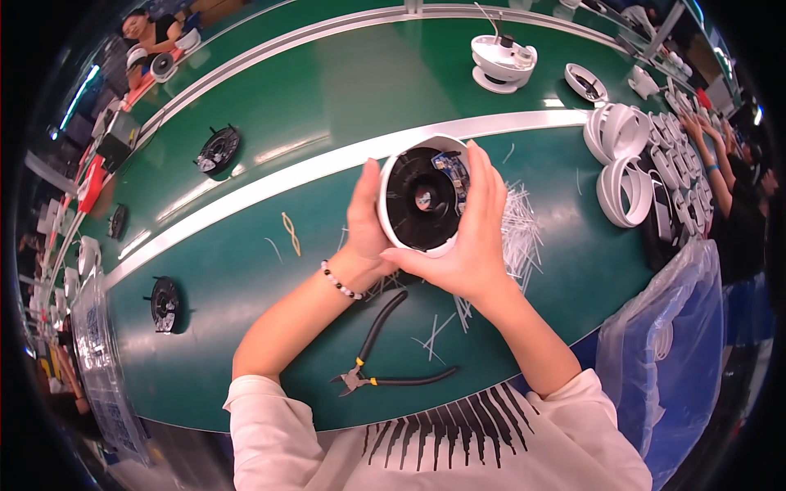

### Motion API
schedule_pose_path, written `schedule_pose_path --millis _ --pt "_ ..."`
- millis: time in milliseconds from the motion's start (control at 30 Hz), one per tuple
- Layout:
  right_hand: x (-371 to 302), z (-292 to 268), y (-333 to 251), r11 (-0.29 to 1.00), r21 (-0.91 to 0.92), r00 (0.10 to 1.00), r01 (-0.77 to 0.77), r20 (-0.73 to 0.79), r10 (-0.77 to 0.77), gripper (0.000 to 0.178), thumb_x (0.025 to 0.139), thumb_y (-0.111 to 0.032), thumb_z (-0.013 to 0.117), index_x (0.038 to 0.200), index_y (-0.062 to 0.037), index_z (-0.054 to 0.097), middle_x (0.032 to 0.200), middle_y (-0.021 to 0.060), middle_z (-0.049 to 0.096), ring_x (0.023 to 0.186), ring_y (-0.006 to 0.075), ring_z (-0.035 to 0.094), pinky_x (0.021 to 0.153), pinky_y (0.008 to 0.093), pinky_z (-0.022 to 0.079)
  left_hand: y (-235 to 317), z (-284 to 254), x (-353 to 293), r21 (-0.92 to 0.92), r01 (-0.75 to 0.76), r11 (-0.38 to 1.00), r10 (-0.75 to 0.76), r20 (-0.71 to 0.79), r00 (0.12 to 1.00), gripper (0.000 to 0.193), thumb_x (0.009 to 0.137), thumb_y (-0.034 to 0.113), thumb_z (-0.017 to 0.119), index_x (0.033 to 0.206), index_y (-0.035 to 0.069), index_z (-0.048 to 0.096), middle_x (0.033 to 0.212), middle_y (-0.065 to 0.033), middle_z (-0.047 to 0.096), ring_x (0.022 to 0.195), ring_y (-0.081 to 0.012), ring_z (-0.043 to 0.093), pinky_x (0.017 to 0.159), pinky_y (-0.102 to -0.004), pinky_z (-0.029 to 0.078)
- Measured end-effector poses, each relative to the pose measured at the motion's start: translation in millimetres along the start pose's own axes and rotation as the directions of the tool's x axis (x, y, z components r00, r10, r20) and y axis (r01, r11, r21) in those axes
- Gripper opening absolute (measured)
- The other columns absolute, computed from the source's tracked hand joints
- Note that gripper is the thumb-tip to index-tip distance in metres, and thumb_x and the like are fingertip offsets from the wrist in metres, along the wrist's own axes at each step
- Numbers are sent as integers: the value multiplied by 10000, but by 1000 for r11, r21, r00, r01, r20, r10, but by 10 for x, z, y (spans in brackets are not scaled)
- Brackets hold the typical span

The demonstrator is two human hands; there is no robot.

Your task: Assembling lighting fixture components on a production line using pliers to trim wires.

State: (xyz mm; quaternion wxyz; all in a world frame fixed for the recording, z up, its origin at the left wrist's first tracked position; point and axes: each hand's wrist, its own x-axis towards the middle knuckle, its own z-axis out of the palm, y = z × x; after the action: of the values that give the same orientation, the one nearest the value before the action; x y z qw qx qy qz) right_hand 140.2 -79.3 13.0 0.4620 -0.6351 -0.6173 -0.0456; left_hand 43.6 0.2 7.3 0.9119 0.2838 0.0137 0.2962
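Note:
Between my two hands is a round white housing (391, 231) with a black funnel-like inside and a blue circuit board (449, 172) along its upper right. My left hand (366, 214) grips its left side, thumb up along the rim. My right hand (481, 237) wraps round the right side, fingers over the top edge and thumb below. The housing is held above the green table with its open face toward me. Cutting pliers (354, 380) with black handles lie spread on the table below. Behind my right hand is a pile of thin white strips (521, 237).
A twisted yellow band (291, 234) lies left of my hands. Black round parts (164, 304) stand further left. White rings (625, 192) are stacked at right, before a plastic-lined bin (655, 352). Beyond the metal rail (327, 150), a white assembly (503, 62) sits on a green belt. Other people work nearby.

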Motion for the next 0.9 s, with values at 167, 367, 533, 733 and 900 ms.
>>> schedule_pose_path --millis 167,367,533,733,900 --pt "-44 -123 0 999 -12 999 36 7 -36 1165 493 -477 764 1301 48 110 1316 265 204 1183 426 233 951 496 226 -35 96 6 -23 58 998 -59 -48 997 733 809 623 297 1227 27 385 1192 -141 457 1075 -240 475 930 -360 391" --pt "-50 -107 41 999 24 999 28 39 -29 1163 496 -464 769 1302 51 108 1331 277 175 1200 441 211 959 503 214 -40 -31 7 -18 3 1000 -3 24 1000 660 828 544 360 1231 22 377 1192 -147 455 1079 -255 472 935 -380 385" --pt "-52 -93 53 998 45 998 -33 52 31 1151 496 -493 759 1299 43 133 1341 263 175 1229 450 165 965 511 197 -1 2 47 -25 10 1000 -9 35 999 552 806 400 404 1190 4 413 1147 -154 494 1041 -257 501 907 -386 410" --pt "39 -300 285 999 34 999 -31 -12 32 1031 549 -517 725 1263 54 248 1331 258 211 1236 425 176 973 517 178 146 -227 300 119 158 980 -93 -428 899 535 817 405 338 1102 -22 488 1078 -178 546 990 -290 532 901 -396 404" --pt "74 -587 591 979 67 964 -193 -172 202 814 642 -426 702 1212 33 345 1312 225 281 1225 396 219 992 460 202 738 -776 875 351 -13 936 181 -451 874 391 845 301 382 1043 -16 497 1041 -148 565 973 -257 539 914 -385 388"
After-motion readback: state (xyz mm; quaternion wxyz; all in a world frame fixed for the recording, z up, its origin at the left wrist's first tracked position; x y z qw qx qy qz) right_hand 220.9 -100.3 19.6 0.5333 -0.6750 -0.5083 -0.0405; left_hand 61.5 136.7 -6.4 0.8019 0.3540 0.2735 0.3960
